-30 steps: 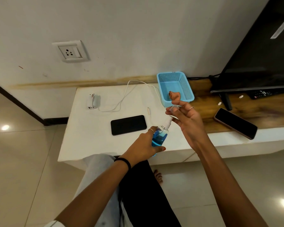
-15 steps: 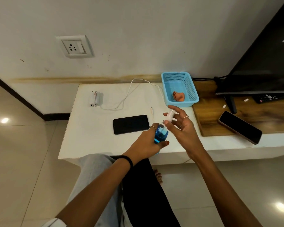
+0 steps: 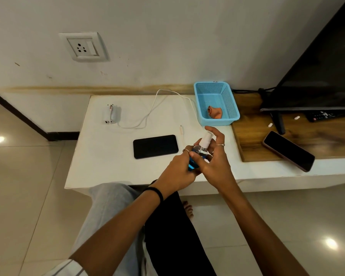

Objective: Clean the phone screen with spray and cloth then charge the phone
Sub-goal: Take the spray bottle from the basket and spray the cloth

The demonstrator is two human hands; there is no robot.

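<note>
Lowered closer over the desk (image 3: 108, 156): left hand (image 3: 179, 168) gripping spray bottle (image 3: 199, 154), right hand (image 3: 215, 156) pinching its cap (image 3: 206, 139), probably uncapping.

Spray bottle (image 3: 200, 154): your left hand (image 3: 179, 170) and right hand (image 3: 215, 162) covered most of its body.
Nozzle direction: too small for you to tell.
Television (image 3: 323, 76): cut off by the right and top edges.
Remote (image 3: 323, 115): partly hidden under the television, buttons blurred.
Cloth (image 3: 214, 112): its lower part sat behind the basket (image 3: 217, 121) wall.
Your elbows: past the bottom edge.
</note>
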